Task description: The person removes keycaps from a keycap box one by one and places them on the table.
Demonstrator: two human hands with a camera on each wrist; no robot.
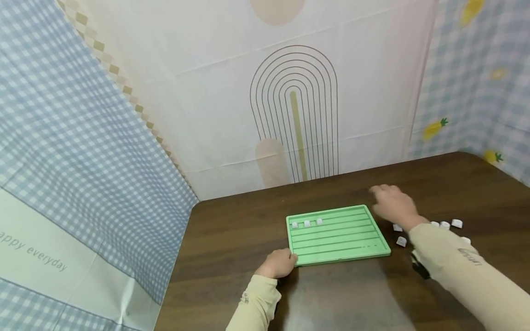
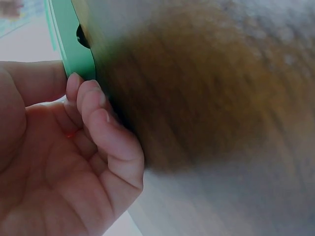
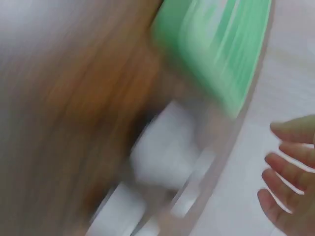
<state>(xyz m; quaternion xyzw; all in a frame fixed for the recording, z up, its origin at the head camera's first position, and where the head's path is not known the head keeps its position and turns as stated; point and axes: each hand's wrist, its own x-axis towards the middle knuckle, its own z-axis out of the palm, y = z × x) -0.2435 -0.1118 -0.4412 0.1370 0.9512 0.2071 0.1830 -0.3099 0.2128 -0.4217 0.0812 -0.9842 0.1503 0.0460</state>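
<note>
A green ridged tray (image 1: 337,233) lies on the table, with 3 small white keycaps (image 1: 307,224) in a row at its upper left. My left hand (image 1: 276,264) grips the tray's near left corner; in the left wrist view the thumb and fingertips of that hand (image 2: 74,162) pinch the green edge. Beyond the tray's right side my right hand (image 1: 393,204) is raised over the table, blurred. Its fingers are spread and hold nothing in the right wrist view (image 3: 295,182). Several loose white keycaps (image 1: 401,241) lie near the right forearm, which partly hides them.
The dark wooden table (image 1: 232,230) meets a hanging white cloth (image 1: 215,115) at its far edge. Blue checked cloth (image 1: 103,138) hangs on the left, and another checked cloth with yellow pineapples (image 1: 455,82) hangs on the right.
</note>
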